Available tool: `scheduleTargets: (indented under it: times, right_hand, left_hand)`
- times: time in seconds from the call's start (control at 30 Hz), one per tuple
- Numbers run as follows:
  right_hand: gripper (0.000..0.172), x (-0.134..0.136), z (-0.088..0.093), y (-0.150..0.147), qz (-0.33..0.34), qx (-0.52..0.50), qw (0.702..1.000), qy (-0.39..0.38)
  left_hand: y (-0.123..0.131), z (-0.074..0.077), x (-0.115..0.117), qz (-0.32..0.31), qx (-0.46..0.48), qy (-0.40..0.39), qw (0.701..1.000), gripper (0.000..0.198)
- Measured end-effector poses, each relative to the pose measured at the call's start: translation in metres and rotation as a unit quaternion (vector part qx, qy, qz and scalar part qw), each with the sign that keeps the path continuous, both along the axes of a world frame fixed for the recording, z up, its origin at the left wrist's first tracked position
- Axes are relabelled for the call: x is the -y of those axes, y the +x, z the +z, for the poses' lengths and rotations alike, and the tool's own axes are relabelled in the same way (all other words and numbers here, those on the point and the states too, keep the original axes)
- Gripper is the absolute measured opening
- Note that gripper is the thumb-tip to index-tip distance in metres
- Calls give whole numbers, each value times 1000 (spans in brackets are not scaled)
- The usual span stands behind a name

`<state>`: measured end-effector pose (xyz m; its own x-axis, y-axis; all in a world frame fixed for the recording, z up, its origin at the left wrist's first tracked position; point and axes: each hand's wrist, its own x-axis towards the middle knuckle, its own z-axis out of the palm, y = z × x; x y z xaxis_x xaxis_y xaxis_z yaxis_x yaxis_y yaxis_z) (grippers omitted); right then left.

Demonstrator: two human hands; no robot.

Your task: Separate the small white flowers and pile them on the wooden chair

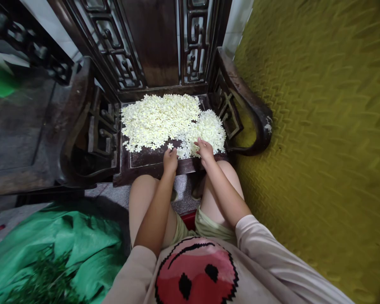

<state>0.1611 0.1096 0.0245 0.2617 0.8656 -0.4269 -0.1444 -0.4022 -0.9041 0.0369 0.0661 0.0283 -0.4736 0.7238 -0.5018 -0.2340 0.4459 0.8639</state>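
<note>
I watched both hands at the front of a dark wooden chair (152, 42). The flowers (158, 120), small and pale yellow-white, lay in a wide flat heap over most of the seat (148, 157). They reached from the back rail to nearly the front edge and were thicker on the right.

The left hand (170, 159) rested at the front edge of the seat on bare wood, knuckles up and fingers curled under. A single flower (170, 146) lay just beyond it, apart from the heap. The fingertips were hidden below the hand, so I could not tell if they pinched anything.

The right hand (204, 150) was placed on the near edge of the heap, touching the flowers, with the fingers bent down into them. I could not tell if this hand was closed on some blossoms or only lying on them. The two hands were near each other but not touching.

The only print I could see was a red round face in blocky dots on the shirt (196, 274), cut off by the lower edge.

A green tarp (82, 245) with dark leafy sprigs (44, 283) was on the floor at the left, partly out of frame. The furniture (19, 126) on the far left was blurred. At the right stood a yellow-green surface (319, 126) with a ribbed pattern, and I could not make out its material.
</note>
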Motion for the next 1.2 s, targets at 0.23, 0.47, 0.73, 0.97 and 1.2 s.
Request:
scheduleTargets:
  times: [0.23, 0.47, 0.73, 0.97, 1.2]
  right_hand:
    - [37, -1, -6, 0, 19, 7, 999, 41]
    - [38, -3, 1, 4, 79, -15, 996, 30]
    - [54, 9, 12, -3, 217, -157, 962, -46]
    - [54, 22, 26, -19, 293, -167, 941, -27]
    - [41, 14, 22, -10, 272, -183, 940, -96]
  left_hand:
    - [-5, 12, 4, -25, 10, 28, 999, 25]
    - [-8, 17, 7, -51, 14, 37, 998, 23]
    - [4, 20, 13, -201, -90, 144, 965, 28]
    - [7, 17, 14, -187, 9, 125, 974, 24]
    - [-2, 21, 14, -142, -124, 117, 975, 13]
